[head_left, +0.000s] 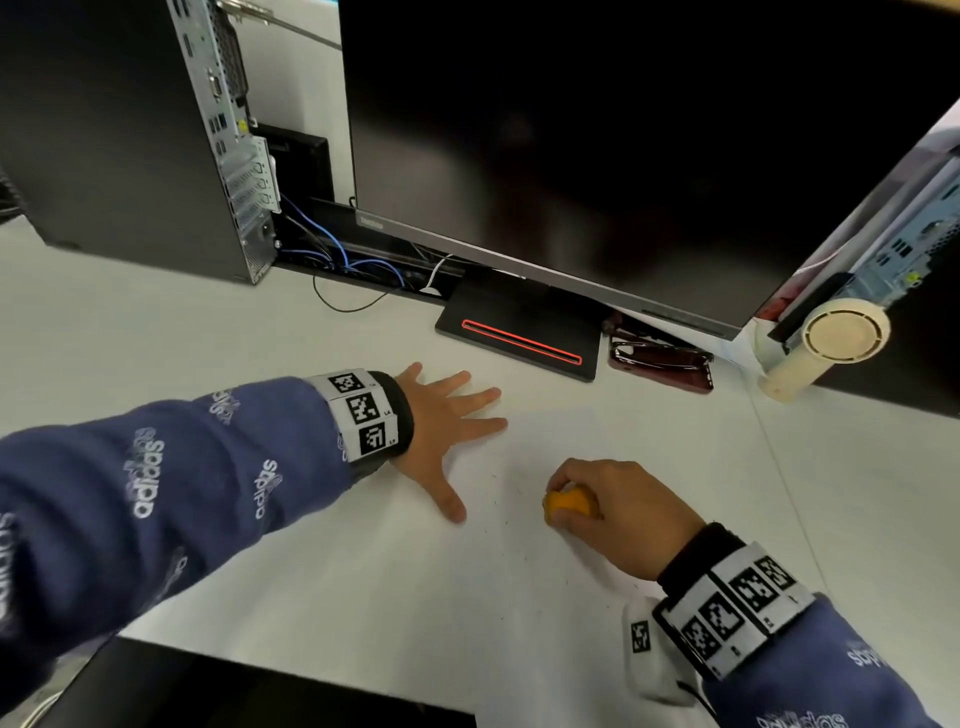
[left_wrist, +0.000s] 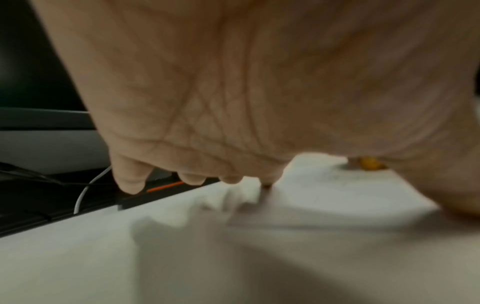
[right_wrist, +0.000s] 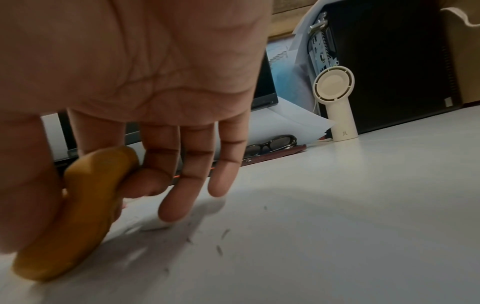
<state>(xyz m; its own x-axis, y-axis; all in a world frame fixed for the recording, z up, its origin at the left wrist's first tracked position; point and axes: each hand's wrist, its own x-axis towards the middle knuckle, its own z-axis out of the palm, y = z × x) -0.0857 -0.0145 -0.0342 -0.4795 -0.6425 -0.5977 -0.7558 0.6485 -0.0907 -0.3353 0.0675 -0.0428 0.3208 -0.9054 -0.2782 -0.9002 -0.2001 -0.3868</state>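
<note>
Right hand (head_left: 623, 514): thumb and first two fingers pinch orange eraser (head_left: 568, 506), edge down on paper sheet (head_left: 561, 436). The other two fingers are straight. Dark crumbs (right_wrist: 219, 250) near it. Left hand (head_left: 447, 431) at eraser's 10 o'clock, palm down, fingers spread. Beyond: monitor base (head_left: 519, 332) 12 o'clock, glasses (head_left: 660, 356) 1 o'clock, fan (head_left: 831, 343) 2 o'clock.

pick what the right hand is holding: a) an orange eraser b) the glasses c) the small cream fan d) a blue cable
a: the right hand curls round the orange eraser on the paper; the glasses and fan sit apart from it, untouched.
</note>
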